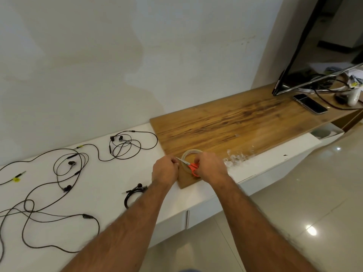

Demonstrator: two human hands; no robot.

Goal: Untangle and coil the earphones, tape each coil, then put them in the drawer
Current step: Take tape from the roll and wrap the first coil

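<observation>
We are at the taping step: our right hand holds the red-handled scissors, fingers curled through the handles, blades pointing left toward our left hand. The left grip is pinched tight, we judge on the free end of tape drawn from the clear tape roll, which lies on the brown wooden board near its front-left corner. The strip itself is too clear to make out.

One black coiled earphone lies at the front edge of the white surface, just left of our left forearm, untaped as far as we can tell. Further left, black loose earphones sprawl tangled, their cables running off the left edge.

Next comes the snip, then carrying the strip to the coil without it folding. The drawer front below is partly hidden by our arms.
</observation>
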